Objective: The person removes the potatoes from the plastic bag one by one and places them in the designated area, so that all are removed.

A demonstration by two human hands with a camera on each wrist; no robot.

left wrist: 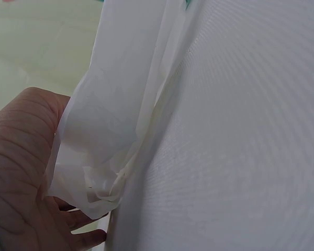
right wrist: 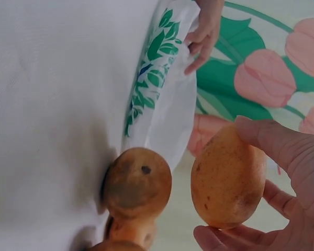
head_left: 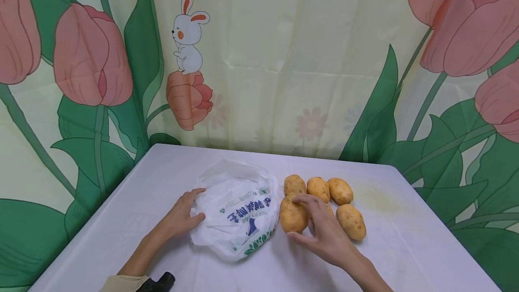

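Note:
My right hand (head_left: 324, 233) grips a brown potato (head_left: 293, 214) between thumb and fingers, just right of the bag. In the right wrist view this potato (right wrist: 227, 180) is held apart from the tabletop. A white plastic bag (head_left: 233, 206) with blue lettering and green leaf prints lies on the table, puffed up. At its left edge is my left hand (head_left: 180, 215), thumb and fingers spread apart and touching the plastic. The left wrist view has the bag film (left wrist: 104, 104) covering part of that hand (left wrist: 26, 172), so some fingertips are hidden.
Several other potatoes lie right of the bag: three in a back row (head_left: 318, 188), one farther right (head_left: 351, 222), and one partly hidden behind my right hand. A white cloth covers the table (head_left: 389, 256). Behind it hangs a tulip-and-rabbit curtain (head_left: 259, 57).

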